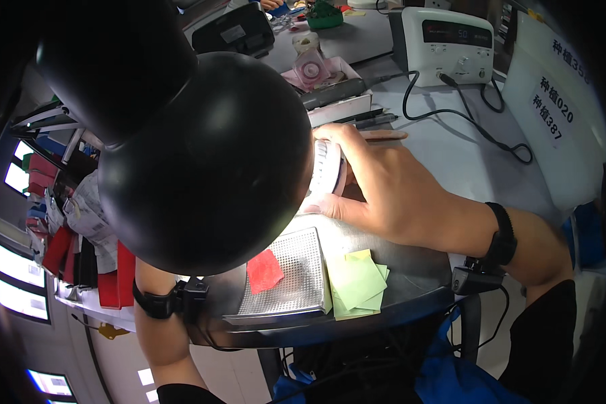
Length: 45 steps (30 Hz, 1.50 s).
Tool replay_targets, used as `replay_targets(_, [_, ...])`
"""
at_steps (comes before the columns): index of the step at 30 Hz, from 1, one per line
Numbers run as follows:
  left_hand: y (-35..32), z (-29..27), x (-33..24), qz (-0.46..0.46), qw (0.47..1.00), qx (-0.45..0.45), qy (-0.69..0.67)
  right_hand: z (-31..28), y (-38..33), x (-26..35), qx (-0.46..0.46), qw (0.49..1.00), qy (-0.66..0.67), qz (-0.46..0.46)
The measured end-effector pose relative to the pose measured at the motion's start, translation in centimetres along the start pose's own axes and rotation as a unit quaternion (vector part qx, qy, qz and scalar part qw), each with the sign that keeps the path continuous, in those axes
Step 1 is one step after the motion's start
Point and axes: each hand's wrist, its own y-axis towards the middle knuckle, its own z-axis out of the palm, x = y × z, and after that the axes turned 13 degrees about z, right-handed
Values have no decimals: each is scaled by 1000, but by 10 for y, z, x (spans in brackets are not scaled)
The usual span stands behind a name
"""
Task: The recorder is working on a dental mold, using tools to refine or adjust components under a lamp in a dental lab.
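While a big black lamp head [202, 161] fills the middle and upper left of the frame, the right hand [390, 188] reaches in from the lower right and rests at centre, its fingers curled closed around a white ribbed dental model [326, 168] lit brightly at the lamp's edge. The left hand is hidden behind the lamp; only its forearm and 1 black wristband [156, 303] show at lower left, so I cannot tell how its fingers stand. Judging by the grip, the step in hand looks like close work on the model under the light; the next move would call for steadying it and keeping it within the bright patch.

Counted: 1 perforated metal tray [289, 276] at lower centre, 1 red paper scrap [264, 271] on it, 1 small stack of yellow-green sticky notes [357, 283] just beside it, 1 white control box [448, 44] at upper right with 1 black cable [464, 118], and 2 pens [370, 120] above the hand.
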Motion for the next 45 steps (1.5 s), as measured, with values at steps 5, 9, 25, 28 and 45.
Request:
replay_targets(5, [7,-2,4,2,1000,4,5,10,8,-5,-96,991,-3,-97])
replay_targets(9, [2,-7,4,5,1000,5,14,8,13,-2,-62,995,-21,-73])
replay_targets(25, [-25,-6,-28,38,984,170,36,-20,103,-53,-114,953,-259,-106])
replay_targets(28, [-4,10,-36,40,961,272,-31,-17,114,-54,-60,962,-259,-66])
replay_targets(45, [10,39,-32,127,961,227,-91,-48,49,-22,-159,949,-272,10])
